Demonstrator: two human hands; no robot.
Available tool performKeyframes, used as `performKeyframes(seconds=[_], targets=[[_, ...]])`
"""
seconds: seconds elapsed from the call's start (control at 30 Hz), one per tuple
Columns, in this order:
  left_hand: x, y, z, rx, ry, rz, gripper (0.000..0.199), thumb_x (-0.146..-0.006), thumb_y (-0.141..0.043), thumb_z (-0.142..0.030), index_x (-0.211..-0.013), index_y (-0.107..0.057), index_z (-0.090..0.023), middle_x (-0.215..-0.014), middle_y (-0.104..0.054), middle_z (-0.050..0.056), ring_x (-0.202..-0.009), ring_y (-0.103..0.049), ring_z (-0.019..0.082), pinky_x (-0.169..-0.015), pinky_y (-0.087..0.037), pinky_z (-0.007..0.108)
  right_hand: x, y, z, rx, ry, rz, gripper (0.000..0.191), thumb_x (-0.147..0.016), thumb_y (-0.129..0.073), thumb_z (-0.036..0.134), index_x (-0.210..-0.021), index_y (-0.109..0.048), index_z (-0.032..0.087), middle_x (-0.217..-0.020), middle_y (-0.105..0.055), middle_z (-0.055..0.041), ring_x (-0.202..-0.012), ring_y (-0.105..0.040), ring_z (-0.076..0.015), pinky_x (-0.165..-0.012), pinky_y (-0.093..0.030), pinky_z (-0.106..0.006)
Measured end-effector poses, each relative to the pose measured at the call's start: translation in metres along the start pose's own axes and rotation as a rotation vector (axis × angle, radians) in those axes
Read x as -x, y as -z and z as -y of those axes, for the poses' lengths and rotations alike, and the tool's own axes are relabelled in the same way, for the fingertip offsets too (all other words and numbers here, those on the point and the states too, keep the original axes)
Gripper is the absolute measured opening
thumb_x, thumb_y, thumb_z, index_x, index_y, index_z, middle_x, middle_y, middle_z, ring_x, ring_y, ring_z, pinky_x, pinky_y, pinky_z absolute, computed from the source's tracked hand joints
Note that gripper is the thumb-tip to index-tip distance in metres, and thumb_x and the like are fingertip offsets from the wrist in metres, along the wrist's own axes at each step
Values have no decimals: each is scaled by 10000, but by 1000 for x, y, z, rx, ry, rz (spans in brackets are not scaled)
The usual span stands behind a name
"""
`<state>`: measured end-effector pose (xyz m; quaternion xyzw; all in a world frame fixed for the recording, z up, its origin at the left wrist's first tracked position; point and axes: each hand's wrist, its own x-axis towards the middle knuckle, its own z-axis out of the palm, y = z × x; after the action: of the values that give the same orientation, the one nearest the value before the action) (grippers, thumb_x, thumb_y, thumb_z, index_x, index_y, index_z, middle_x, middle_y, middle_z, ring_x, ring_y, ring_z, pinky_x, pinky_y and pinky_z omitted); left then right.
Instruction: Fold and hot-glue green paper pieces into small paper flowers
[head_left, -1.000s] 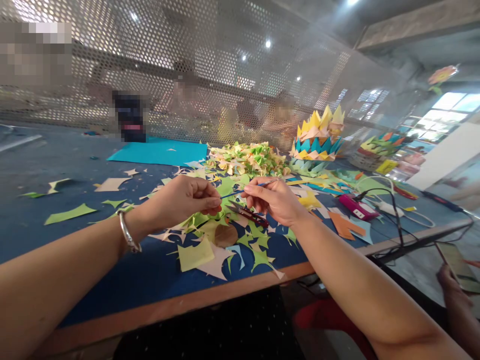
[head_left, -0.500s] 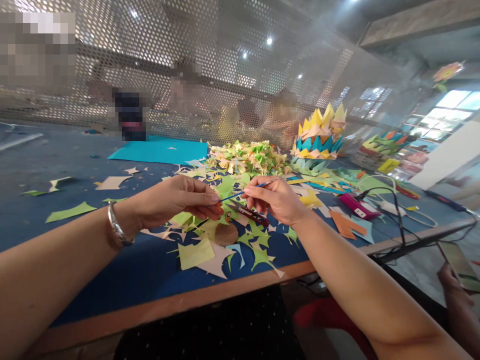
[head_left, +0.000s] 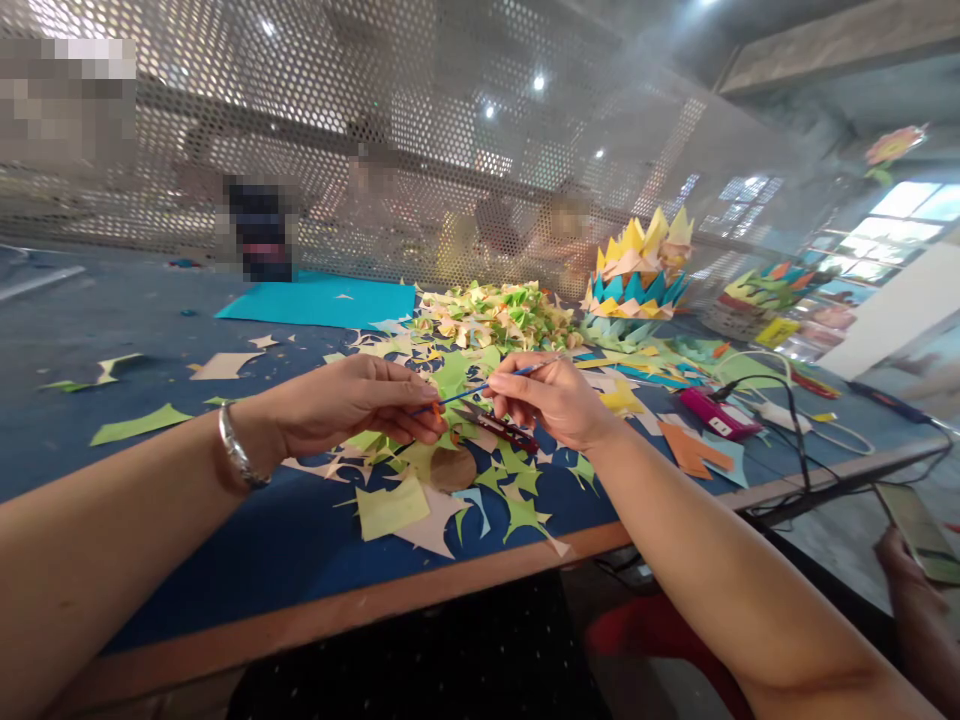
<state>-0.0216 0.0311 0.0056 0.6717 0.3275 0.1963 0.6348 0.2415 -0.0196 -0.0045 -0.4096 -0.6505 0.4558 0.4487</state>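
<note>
My right hand [head_left: 546,400] pinches a thin blue stick [head_left: 474,391] that slants down to the left. The stick's lower end reaches my left hand [head_left: 386,398], whose fingers are closed around a small orange piece of paper [head_left: 438,408]. The paper is partly hidden by the fingers, so I cannot make out its full shape. Below and between the hands lies a pair of scissors [head_left: 501,428] with dark red handles, among green and yellow paper scraps [head_left: 394,508]. A round tan disc [head_left: 453,467] sits just under them.
Behind my hands is a heap of small folded paper pieces [head_left: 502,315]. A blue sheet [head_left: 322,300] lies back left, a layered paper model [head_left: 637,285] back right. A magenta power strip [head_left: 720,413] with cables sits right. Another person's hand [head_left: 900,565] holds a phone.
My left hand has shifted slightly and its fingers have moved at the stick's end; more of the stick and the orange paper shows there. My right hand stays nearly still.
</note>
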Motion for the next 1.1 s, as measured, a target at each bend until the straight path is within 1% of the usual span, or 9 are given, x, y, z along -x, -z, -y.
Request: performKeyframes(seconds=[0.13, 0.23, 0.37, 0.43, 0.5, 0.57, 0.73, 0.9, 1.1], targets=[[0, -2, -1, -48, -7, -6, 214, -771, -900, -433, -757, -830, -231, -818, -851, 62, -769, -791, 199, -792, -656, 301, 0, 0, 1, 16, -16, -3, 333, -827, -850, 530, -764, -753, 218, -655, -727, 9, -482, -531, -70, -409, -334, -224], [1, -4, -2, -91, -14, -14, 210, -764, -889, -441, -734, -818, -245, -794, -846, 39, -752, -783, 190, -789, -653, 298, 0, 0, 2, 15, -4, 5, 330, -825, -849, 524, -749, -747, 219, -655, -729, 6, -483, -540, -72, -410, -336, -223], [1, -4, -2, -144, -59, -20, 206, -751, -891, -445, -769, -818, -252, -817, -856, 20, -764, -789, 182, -781, -641, 281, 1, -1, 2, 16, -8, 4, 308, -835, -835, 506, -748, -751, 223, -651, -726, 9, -473, -533, -72, -410, -336, -231], [2, -4, -2, -164, -83, -11, 258, -776, -876, -493, -789, -826, -241, -847, -867, 43, -768, -795, 192, -773, -645, 291, 1, -1, 2, 21, -16, -4, 305, -835, -830, 507, -752, -755, 223, -645, -720, 13, -464, -521, -69, -408, -334, -236], [2, -4, -2, -161, -99, 1, 367, -835, -826, -581, -796, -836, -217, -855, -871, 88, -756, -800, 208, -757, -655, 308, 1, -1, 3, 21, -18, -8, 309, -836, -828, 510, -752, -756, 222, -638, -715, 15, -458, -514, -68, -407, -332, -240], [2, -3, -2, -140, -100, 5, 432, -876, -789, -620, -797, -844, -200, -849, -869, 119, -745, -803, 218, -753, -665, 323, 1, -1, 3, 17, -19, -8, 316, -832, -830, 517, -749, -756, 221, -634, -712, 16, -458, -513, -69, -408, -332, -241], [2, -2, -1, -138, -73, 6, 339, -880, -811, -535, -782, -855, -214, -838, -870, 103, -735, -799, 204, -774, -674, 316, 2, -3, 5, -1, -12, -7, 342, -819, -836, 547, -731, -767, 224, -620, -711, 13, -457, -519, -75, -409, -338, -247], [2, -5, -4, -159, -77, -1, 292, -865, -812, -504, -794, -858, -224, -862, -870, 98, -775, -806, 221, -824, -679, 352, 1, -4, 4, 6, -17, -38, 352, -818, -825, 562, -719, -792, 225, -598, -704, 6, -444, -501, -77, -408, -344, -254], [4, -8, -6, -203, -97, 26, 249, -860, -798, -469, -771, -846, -241, -857, -864, 70, -778, -797, 206, -816, -657, 322, -1, -3, 0, 9, -26, -55, 387, -814, -832, 603, -697, -805, 235, -585, -716, -7, -437, -497, -87, -412, -362, -264]])
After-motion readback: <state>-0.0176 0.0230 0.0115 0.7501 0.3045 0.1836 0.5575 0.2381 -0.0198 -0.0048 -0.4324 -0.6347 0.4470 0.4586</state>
